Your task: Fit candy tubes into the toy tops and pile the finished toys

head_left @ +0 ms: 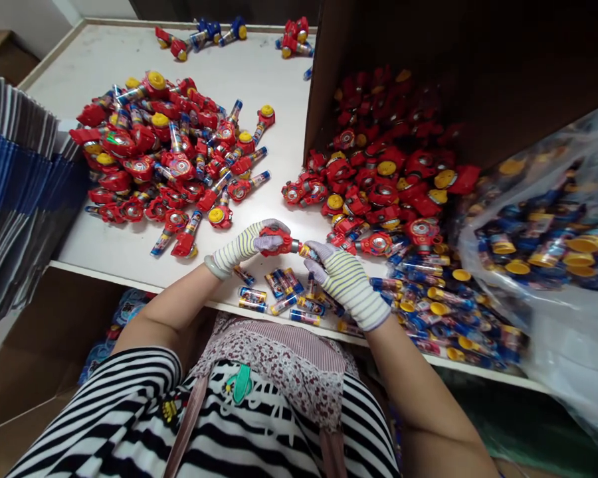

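Note:
My left hand, in a striped knit glove, is closed around a red toy launcher with a short grey stem pointing right. In my gloved right hand is a small printed tube, pinched between thumb and fingers at the end of that stem. Whether the stem has entered the tube I cannot tell. Loose printed tubes lie just below my hands at the table's front edge. To the right of my right hand more blue and yellow tubes are heaped.
A big pile of red toys with tubes covers the left of the white table. More red toys spill from a dark open box. A plastic bag of tubes stands right; stacked folded cardboard stands left.

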Motion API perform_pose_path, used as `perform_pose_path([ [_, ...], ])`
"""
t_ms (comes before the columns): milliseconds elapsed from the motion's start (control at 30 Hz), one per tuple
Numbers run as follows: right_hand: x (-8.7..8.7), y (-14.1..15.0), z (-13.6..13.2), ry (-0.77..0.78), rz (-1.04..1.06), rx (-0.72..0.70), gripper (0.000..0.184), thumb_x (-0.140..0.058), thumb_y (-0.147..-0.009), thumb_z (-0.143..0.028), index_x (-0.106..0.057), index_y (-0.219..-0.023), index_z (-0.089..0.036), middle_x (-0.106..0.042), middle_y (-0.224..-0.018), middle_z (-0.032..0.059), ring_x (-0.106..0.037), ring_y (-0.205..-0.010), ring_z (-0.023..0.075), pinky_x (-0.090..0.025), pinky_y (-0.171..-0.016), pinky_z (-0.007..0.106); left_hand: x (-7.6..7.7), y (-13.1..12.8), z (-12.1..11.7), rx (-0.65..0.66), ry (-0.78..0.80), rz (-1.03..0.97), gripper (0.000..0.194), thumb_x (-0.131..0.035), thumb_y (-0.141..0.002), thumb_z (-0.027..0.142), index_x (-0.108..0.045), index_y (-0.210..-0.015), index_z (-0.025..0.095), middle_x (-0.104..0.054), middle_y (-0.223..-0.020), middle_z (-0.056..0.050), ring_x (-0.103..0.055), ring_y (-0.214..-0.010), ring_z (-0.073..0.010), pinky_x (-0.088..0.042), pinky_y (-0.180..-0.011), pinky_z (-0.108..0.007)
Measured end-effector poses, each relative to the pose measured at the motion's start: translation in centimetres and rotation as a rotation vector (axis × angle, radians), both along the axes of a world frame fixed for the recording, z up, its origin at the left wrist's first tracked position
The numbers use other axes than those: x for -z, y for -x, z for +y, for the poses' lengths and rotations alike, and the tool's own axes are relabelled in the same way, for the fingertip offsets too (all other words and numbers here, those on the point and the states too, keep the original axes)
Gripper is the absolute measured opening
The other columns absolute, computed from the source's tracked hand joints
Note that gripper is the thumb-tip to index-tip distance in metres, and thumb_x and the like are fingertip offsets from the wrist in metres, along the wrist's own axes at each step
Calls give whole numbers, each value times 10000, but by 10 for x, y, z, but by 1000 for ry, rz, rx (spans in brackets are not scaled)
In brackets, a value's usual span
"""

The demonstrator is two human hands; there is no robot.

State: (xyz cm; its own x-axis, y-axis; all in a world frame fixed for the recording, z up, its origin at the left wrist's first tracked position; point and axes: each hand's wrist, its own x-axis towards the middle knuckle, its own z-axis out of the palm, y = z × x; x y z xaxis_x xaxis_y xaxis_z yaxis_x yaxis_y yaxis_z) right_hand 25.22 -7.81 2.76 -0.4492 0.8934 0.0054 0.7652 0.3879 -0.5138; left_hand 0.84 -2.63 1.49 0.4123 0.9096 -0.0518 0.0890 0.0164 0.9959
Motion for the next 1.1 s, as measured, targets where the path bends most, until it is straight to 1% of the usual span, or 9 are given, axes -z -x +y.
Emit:
perform_pose_path([
  [200,-7,4,-14,47,-94,6,421,-450,-986,-396,-617,-1289,-156,-717,-1116,161,-644,-926,271,-444,-780,324,-23,-5,6,246,9,93,359,-733,-756,465,-702,-903,139,-696,-881,-80,-632,-812,-190,-519,-765,-288],
  [300,4,9,-26,191,207,40,411,-456,-973,-494,-665,-1146,-186,-720,-1019,120,-632,-864,237,-453,-747,310,-37,-6,6,372,4,105,317,-705,-790,449,-706,-864,140,-684,-835,-70,-619,-760,-178,-515,-734,-283],
  [400,19,17,-38,543,636,96,552,-380,-946,-683,-654,-923,-205,-634,-728,40,-533,-606,161,-421,-571,267,-49,-7,3,457,-4,122,297,-722,-808,421,-704,-912,144,-684,-879,-66,-633,-820,-188,-521,-784,-289],
  [467,26,20,-42,702,728,149,658,-279,-927,-763,-622,-852,-207,-565,-643,18,-461,-520,143,-381,-495,258,-51,-9,3,523,-10,168,294,-749,-808,396,-703,-957,146,-685,-924,-64,-638,-875,-196,-520,-833,-298],
  [633,23,14,-33,436,464,279,505,-594,-820,-672,-637,-986,-196,-653,-927,105,-588,-823,230,-467,-692,319,-41,-17,8,403,-18,212,294,-710,-814,425,-688,-840,132,-664,-801,-51,-604,-727,-164,-510,-738,-290],
  [700,20,10,-33,389,412,268,468,-623,-808,-632,-626,-969,-193,-637,-872,82,-570,-769,209,-452,-679,307,-37,-19,6,342,-6,155,301,-688,-816,433,-682,-815,132,-657,-788,-54,-599,-721,-161,-508,-728,-283],
  [867,27,8,-45,909,779,-2,593,-270,-933,-701,-589,-850,-208,-314,-500,-84,-235,-398,105,-285,-425,239,-39,-16,0,456,12,87,313,-753,-775,391,-703,-957,142,-683,-917,-68,-634,-848,-190,-514,-813,-287],
  [1000,26,11,-38,615,641,172,531,-508,-848,-714,-635,-908,-202,-607,-732,31,-552,-656,170,-448,-615,278,-34,-17,4,390,0,189,297,-713,-808,422,-682,-854,130,-656,-829,-55,-605,-770,-170,-508,-781,-292],
  [1100,22,12,-35,523,583,295,508,-665,-752,-702,-640,-899,-217,-661,-883,64,-588,-828,214,-467,-721,305,-29,-20,5,322,30,173,330,-682,-820,455,-663,-818,125,-645,-809,-52,-596,-767,-163,-509,-778,-289],
])
